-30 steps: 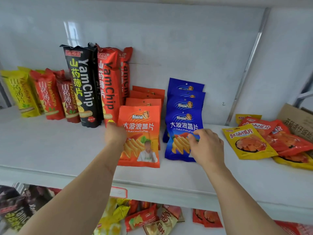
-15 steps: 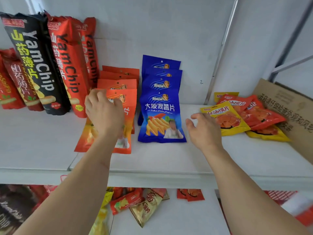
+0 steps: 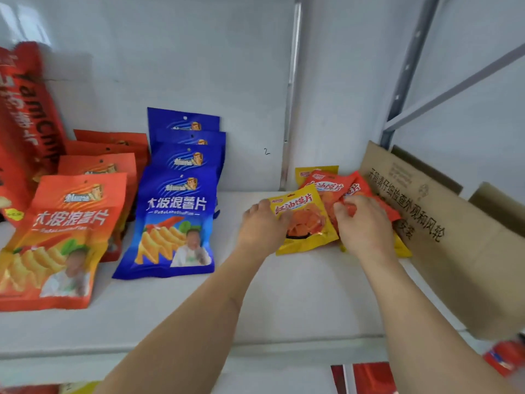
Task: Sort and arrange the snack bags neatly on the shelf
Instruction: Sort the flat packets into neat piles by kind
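Observation:
On the right part of the white shelf (image 3: 284, 305) lies a loose, overlapping pile of small snack bags. A yellow bag (image 3: 308, 223) lies on top at the front, and my left hand (image 3: 262, 227) grips its left edge. Red bags (image 3: 326, 187) of the same kind lie behind and to the right of it. My right hand (image 3: 366, 223) pinches one of these red bags (image 3: 382, 207) with curled fingers. More yellow bags show at the back and under my right hand, mostly hidden.
A cardboard box (image 3: 454, 251) leans right beside the pile. To the left stand a row of blue chip bags (image 3: 179, 223), a row of orange ones (image 3: 62, 237) and tall red YamChip bags (image 3: 25, 123). A metal upright (image 3: 289, 109) runs behind the pile.
Both hands left the orange and blue chip bags and moved right to the yellow and red pile, taking hold of bags there. The view has swung right.

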